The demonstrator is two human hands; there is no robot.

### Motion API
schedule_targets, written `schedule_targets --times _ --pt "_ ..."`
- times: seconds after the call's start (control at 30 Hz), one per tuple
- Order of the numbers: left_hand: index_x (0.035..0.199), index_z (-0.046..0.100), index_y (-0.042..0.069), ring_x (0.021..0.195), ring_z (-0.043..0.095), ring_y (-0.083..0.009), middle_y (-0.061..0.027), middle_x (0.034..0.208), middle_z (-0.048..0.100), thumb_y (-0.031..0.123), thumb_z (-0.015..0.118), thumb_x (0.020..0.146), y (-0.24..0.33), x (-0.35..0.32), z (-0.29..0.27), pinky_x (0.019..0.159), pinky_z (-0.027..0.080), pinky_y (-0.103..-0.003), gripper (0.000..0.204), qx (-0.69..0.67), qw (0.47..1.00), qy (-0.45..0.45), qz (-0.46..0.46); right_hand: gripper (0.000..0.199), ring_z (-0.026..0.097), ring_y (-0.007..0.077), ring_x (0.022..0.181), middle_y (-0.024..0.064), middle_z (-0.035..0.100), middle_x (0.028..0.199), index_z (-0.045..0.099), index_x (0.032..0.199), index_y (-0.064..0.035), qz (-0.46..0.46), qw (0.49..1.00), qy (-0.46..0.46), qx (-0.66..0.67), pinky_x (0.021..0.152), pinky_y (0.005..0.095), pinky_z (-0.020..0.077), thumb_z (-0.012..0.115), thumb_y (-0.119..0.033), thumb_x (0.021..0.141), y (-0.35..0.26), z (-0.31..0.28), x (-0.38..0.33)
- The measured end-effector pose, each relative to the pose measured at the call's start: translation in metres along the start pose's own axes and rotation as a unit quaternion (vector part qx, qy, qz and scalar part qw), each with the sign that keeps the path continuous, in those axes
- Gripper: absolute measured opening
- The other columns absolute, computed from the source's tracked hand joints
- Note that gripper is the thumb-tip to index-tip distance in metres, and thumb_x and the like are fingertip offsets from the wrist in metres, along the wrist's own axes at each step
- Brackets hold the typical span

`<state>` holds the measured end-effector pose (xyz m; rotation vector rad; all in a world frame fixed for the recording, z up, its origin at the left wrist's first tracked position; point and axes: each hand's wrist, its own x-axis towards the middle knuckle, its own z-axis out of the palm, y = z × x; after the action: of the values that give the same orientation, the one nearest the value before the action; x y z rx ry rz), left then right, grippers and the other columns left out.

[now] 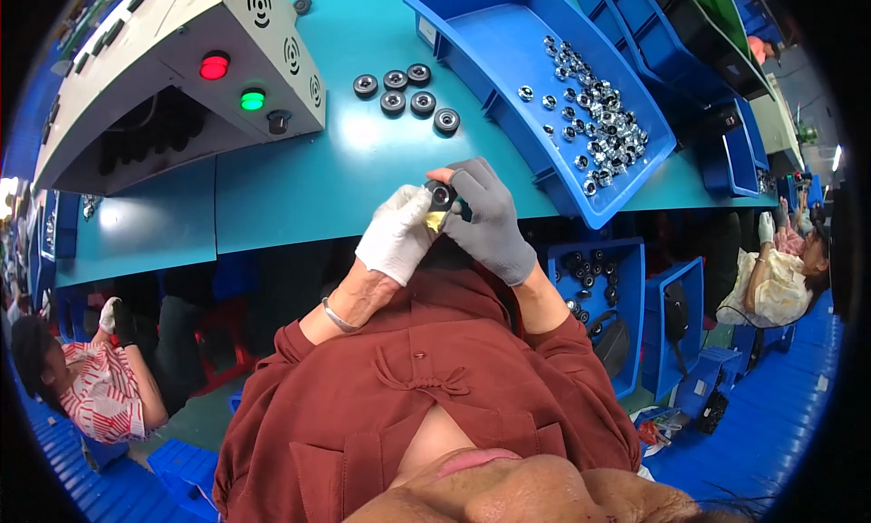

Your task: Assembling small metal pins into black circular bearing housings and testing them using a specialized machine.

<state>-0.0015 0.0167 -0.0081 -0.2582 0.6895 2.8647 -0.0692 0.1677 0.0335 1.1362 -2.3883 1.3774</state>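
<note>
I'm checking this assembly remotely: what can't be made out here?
Head view only:
- Small black round part: mostly covered by the left hand and right hand.
- Yellow piece: wedged between the gloves, shape unclear.
- Silver parts in the blue tray: too small to identify.

I saw one small white rectangular label [427,30] stuck on the near end wall of the blue bin [472,33]; no packages, signs or screens.
</note>
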Motion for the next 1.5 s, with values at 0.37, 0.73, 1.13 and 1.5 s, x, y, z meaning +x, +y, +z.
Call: schedule_targets --times 0.37,0.73,1.13,1.5 --pt "0.118 0.058 -0.004 0.098 0.065 -0.0193 -0.0117 0.11 0.065 0.017 0.067 0.097 0.003 0.002 0.01 0.087 0.053 -0.032 0.031 0.092 0.993 0.064 0.035 0.041 0.056 0.0291 0.096 0.0102 0.063 0.102 0.068 0.113 -0.0021 0.018 0.998 0.011 0.062 0.08 0.0371 0.0485 0.064 -0.006 0.072 -0.001 0.0 -0.003" --pt "0.131 0.053 -0.007 0.101 0.065 -0.0214 -0.0116 0.115 0.062 0.016 0.064 0.099 0.0 0.009 0.016 0.093 0.053 -0.035 0.04 0.115 0.991 0.065 0.027 0.045 0.058 0.0298 0.099 0.0113 0.064 0.105 0.068 0.114 -0.0021 0.022 0.998 0.048 0.019 0.083 0.0369 0.0498 0.063 0.0 0.07 -0.008 0.0 -0.007" --pt "0.124 0.059 -0.003 0.103 0.062 -0.0217 -0.0096 0.111 0.063 0.021 0.062 0.101 0.002 0.01 0.007 0.095 0.05 -0.036 0.033 0.058 0.998 0.006 -0.009 0.047 0.058 0.0272 0.099 0.0109 0.063 0.108 0.067 0.117 -0.0008 0.033 0.996 0.078 0.015 0.082 0.0346 0.05 0.065 0.002 0.071 -0.014 0.001 -0.005" --pt "0.126 0.056 -0.003 0.096 0.063 -0.0194 -0.0094 0.113 0.063 0.018 0.064 0.098 0.006 0.005 0.018 0.087 0.053 -0.036 0.036 0.174 0.983 0.051 0.019 0.038 0.063 0.0225 0.104 0.0111 0.065 0.108 0.064 0.118 0.0013 0.136 0.98 0.072 0.124 0.091 0.0306 0.05 0.066 0.002 0.081 -0.017 -0.003 -0.014"
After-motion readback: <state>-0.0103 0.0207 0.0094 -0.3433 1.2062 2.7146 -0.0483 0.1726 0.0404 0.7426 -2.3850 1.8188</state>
